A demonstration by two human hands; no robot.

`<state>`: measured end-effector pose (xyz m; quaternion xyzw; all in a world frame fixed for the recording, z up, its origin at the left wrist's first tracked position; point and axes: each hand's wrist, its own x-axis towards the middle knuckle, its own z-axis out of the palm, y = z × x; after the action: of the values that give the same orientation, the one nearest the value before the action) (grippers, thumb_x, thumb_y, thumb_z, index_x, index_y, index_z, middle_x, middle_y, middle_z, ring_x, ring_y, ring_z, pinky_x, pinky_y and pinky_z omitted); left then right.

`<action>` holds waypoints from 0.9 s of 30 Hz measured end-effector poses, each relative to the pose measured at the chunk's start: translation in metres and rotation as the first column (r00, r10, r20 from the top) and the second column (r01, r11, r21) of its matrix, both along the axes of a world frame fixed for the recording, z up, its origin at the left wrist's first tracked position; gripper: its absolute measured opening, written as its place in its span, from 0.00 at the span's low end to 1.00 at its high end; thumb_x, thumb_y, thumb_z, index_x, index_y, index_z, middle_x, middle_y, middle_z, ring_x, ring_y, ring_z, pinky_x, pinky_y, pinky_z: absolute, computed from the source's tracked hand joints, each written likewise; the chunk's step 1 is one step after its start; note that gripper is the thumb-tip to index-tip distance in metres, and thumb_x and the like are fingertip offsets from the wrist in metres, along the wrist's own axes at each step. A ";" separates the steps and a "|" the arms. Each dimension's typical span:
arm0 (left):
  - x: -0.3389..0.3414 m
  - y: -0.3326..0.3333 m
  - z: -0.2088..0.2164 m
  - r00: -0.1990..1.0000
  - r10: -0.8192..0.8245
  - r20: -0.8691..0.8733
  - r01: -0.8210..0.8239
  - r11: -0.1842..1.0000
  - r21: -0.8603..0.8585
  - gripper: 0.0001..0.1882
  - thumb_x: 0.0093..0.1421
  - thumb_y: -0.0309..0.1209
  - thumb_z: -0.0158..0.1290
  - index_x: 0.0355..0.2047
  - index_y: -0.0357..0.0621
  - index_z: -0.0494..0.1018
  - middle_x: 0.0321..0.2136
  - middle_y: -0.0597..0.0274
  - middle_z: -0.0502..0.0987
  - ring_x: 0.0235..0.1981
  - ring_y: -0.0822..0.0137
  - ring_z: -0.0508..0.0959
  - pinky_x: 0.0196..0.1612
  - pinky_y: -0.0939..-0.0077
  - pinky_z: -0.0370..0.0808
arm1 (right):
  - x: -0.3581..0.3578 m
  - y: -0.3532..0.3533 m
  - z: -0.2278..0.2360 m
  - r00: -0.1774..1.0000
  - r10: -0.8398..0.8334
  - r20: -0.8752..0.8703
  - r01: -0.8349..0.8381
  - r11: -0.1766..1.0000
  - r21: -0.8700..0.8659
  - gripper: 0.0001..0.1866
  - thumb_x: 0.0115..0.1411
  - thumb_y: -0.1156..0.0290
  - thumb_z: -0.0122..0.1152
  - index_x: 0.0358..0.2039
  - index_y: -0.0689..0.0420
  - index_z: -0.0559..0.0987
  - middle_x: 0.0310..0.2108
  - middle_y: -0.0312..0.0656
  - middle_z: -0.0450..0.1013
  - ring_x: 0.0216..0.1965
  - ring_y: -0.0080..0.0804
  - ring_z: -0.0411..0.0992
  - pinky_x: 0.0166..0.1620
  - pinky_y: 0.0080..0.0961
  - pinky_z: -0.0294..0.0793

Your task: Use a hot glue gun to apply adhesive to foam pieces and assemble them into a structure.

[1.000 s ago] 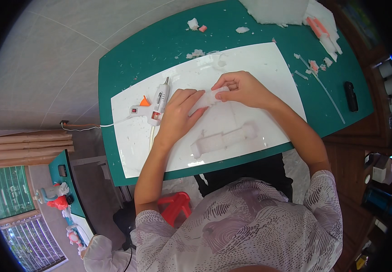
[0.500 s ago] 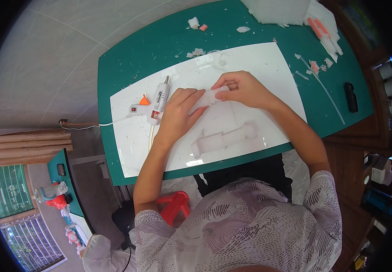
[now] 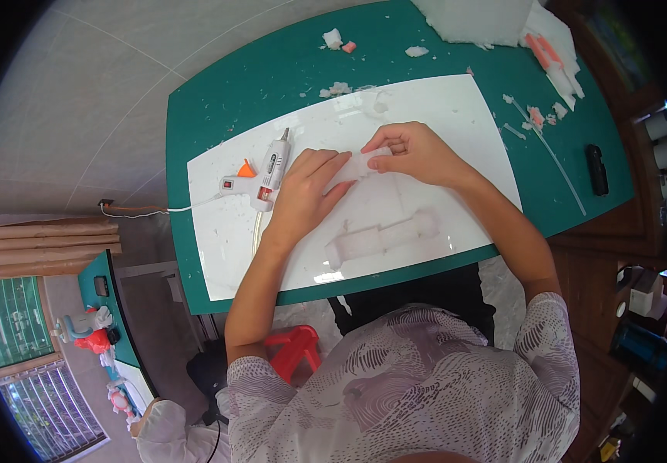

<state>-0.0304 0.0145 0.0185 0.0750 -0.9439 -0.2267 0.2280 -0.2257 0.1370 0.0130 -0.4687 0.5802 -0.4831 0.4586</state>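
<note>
My left hand [image 3: 306,189] and my right hand [image 3: 418,153] both grip a small white foam piece [image 3: 358,166] between them, just above a large white board [image 3: 457,108] that lies on the green table [image 3: 225,85]. A longer white foam shape [image 3: 384,238] lies on the board just nearer to me. A white hot glue gun [image 3: 268,171] with an orange trigger lies on the board right beside my left hand, its cord trailing off the table's left edge.
White and pink foam scraps [image 3: 333,38] dot the far side of the table. At the far right lie white foam blocks [image 3: 476,15], pink-tipped pieces [image 3: 545,54], a thin clear glue stick [image 3: 557,166] and a black oblong object [image 3: 596,170]. A red stool [image 3: 295,351] stands under the table.
Both hands stay pressed on the small foam piece; the fingers have shifted only slightly. The glue gun has not moved.
</note>
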 end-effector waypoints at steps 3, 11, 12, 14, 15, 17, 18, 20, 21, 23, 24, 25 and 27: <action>0.000 0.000 0.000 1.000 0.001 0.000 -0.001 1.000 0.002 0.21 0.47 0.25 0.63 0.44 0.37 0.76 0.41 0.55 0.76 0.42 0.58 0.74 0.44 0.69 0.72 | 0.000 0.000 0.000 1.000 0.002 0.007 -0.002 1.000 -0.004 0.09 0.56 0.76 0.63 0.38 0.64 0.78 0.34 0.43 0.77 0.36 0.26 0.77 0.40 0.18 0.75; -0.002 0.000 -0.001 1.000 -0.003 -0.011 0.003 1.000 -0.007 0.22 0.47 0.24 0.63 0.44 0.38 0.76 0.40 0.56 0.76 0.42 0.58 0.74 0.44 0.68 0.72 | -0.002 0.000 -0.001 1.000 0.008 0.000 -0.008 1.000 -0.007 0.09 0.56 0.76 0.63 0.38 0.64 0.78 0.33 0.43 0.77 0.35 0.25 0.76 0.39 0.18 0.75; -0.001 0.000 0.000 1.000 -0.002 -0.007 0.002 1.000 -0.006 0.22 0.47 0.24 0.63 0.44 0.38 0.76 0.40 0.56 0.76 0.42 0.58 0.74 0.45 0.68 0.72 | -0.002 0.000 0.000 1.000 0.008 0.001 -0.008 1.000 -0.008 0.09 0.56 0.76 0.63 0.38 0.64 0.78 0.33 0.43 0.77 0.35 0.25 0.76 0.39 0.18 0.75; 0.001 0.000 0.001 1.000 0.000 -0.004 0.000 1.000 -0.007 0.22 0.47 0.24 0.63 0.44 0.38 0.76 0.40 0.56 0.76 0.42 0.58 0.74 0.45 0.68 0.72 | 0.000 -0.002 0.001 1.000 0.008 -0.027 -0.008 1.000 -0.010 0.09 0.56 0.76 0.63 0.38 0.64 0.78 0.33 0.43 0.77 0.36 0.26 0.76 0.39 0.19 0.75; 0.000 0.000 0.000 1.000 0.002 0.000 -0.002 1.000 -0.003 0.21 0.47 0.24 0.63 0.44 0.38 0.76 0.40 0.56 0.76 0.42 0.58 0.74 0.45 0.68 0.72 | -0.001 -0.001 0.001 1.000 0.007 -0.026 -0.007 1.000 -0.009 0.09 0.56 0.76 0.63 0.38 0.64 0.78 0.33 0.43 0.77 0.36 0.26 0.76 0.39 0.19 0.75; -0.002 0.001 0.000 1.000 0.003 0.005 -0.003 1.000 0.001 0.21 0.47 0.25 0.63 0.44 0.37 0.75 0.40 0.56 0.76 0.42 0.58 0.74 0.45 0.68 0.72 | -0.002 0.001 0.000 1.000 0.001 -0.016 -0.001 1.000 -0.017 0.09 0.56 0.76 0.63 0.38 0.64 0.78 0.33 0.43 0.77 0.36 0.26 0.76 0.39 0.19 0.75; -0.002 0.001 0.000 1.000 -0.002 -0.003 0.002 1.000 -0.005 0.21 0.47 0.24 0.63 0.44 0.37 0.75 0.39 0.55 0.76 0.41 0.57 0.74 0.44 0.68 0.72 | -0.002 0.001 0.000 1.000 0.001 -0.017 -0.002 1.000 -0.017 0.09 0.56 0.76 0.63 0.38 0.64 0.78 0.33 0.43 0.77 0.36 0.26 0.76 0.39 0.19 0.75; -0.001 0.001 0.000 1.000 -0.007 -0.011 0.007 1.000 -0.011 0.21 0.47 0.24 0.62 0.43 0.36 0.75 0.39 0.55 0.76 0.41 0.56 0.74 0.44 0.67 0.72 | -0.001 0.001 0.000 1.000 -0.001 -0.019 0.001 1.000 -0.016 0.09 0.56 0.76 0.63 0.37 0.64 0.78 0.33 0.43 0.77 0.36 0.26 0.77 0.40 0.19 0.75; -0.001 0.001 0.000 1.000 -0.007 -0.014 0.006 1.000 -0.009 0.21 0.47 0.24 0.62 0.43 0.36 0.75 0.39 0.54 0.76 0.41 0.56 0.74 0.44 0.67 0.72 | -0.001 0.001 0.000 1.000 -0.001 -0.020 0.001 1.000 -0.016 0.09 0.56 0.76 0.63 0.37 0.64 0.78 0.33 0.43 0.77 0.36 0.26 0.77 0.40 0.19 0.75; -0.001 0.001 -0.001 1.000 -0.007 -0.016 0.007 1.000 -0.007 0.21 0.47 0.24 0.62 0.43 0.36 0.75 0.39 0.54 0.76 0.41 0.56 0.74 0.44 0.67 0.72 | -0.001 0.002 0.000 1.000 -0.002 -0.012 0.002 1.000 -0.025 0.09 0.56 0.76 0.63 0.38 0.64 0.78 0.34 0.43 0.77 0.36 0.26 0.77 0.40 0.19 0.75; -0.001 0.001 -0.001 1.000 -0.002 -0.013 0.002 1.000 -0.004 0.21 0.47 0.24 0.62 0.44 0.36 0.75 0.39 0.54 0.76 0.42 0.56 0.74 0.44 0.67 0.72 | -0.001 0.002 0.001 1.000 -0.001 -0.012 0.000 1.000 -0.026 0.09 0.56 0.76 0.63 0.38 0.64 0.78 0.34 0.43 0.77 0.36 0.26 0.77 0.40 0.19 0.75; -0.001 0.001 0.000 1.000 0.004 -0.009 -0.004 1.000 -0.001 0.21 0.47 0.24 0.62 0.44 0.36 0.75 0.39 0.54 0.76 0.42 0.56 0.74 0.45 0.67 0.72 | -0.002 0.001 0.001 1.000 0.004 -0.014 -0.004 0.999 -0.032 0.09 0.56 0.76 0.63 0.38 0.64 0.77 0.34 0.44 0.77 0.36 0.26 0.77 0.40 0.19 0.75; 0.000 0.000 -0.002 1.000 0.012 -0.001 -0.012 1.000 -0.003 0.21 0.48 0.25 0.63 0.44 0.37 0.75 0.40 0.55 0.76 0.42 0.57 0.74 0.45 0.68 0.72 | -0.002 0.001 0.000 1.000 0.007 -0.016 -0.008 0.999 -0.038 0.09 0.56 0.76 0.63 0.38 0.64 0.77 0.34 0.44 0.77 0.36 0.26 0.77 0.40 0.19 0.75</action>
<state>-0.0309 0.0145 0.0169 0.0799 -0.9437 -0.2239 0.2301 -0.2281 0.1382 0.0133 -0.4833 0.5729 -0.4885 0.4468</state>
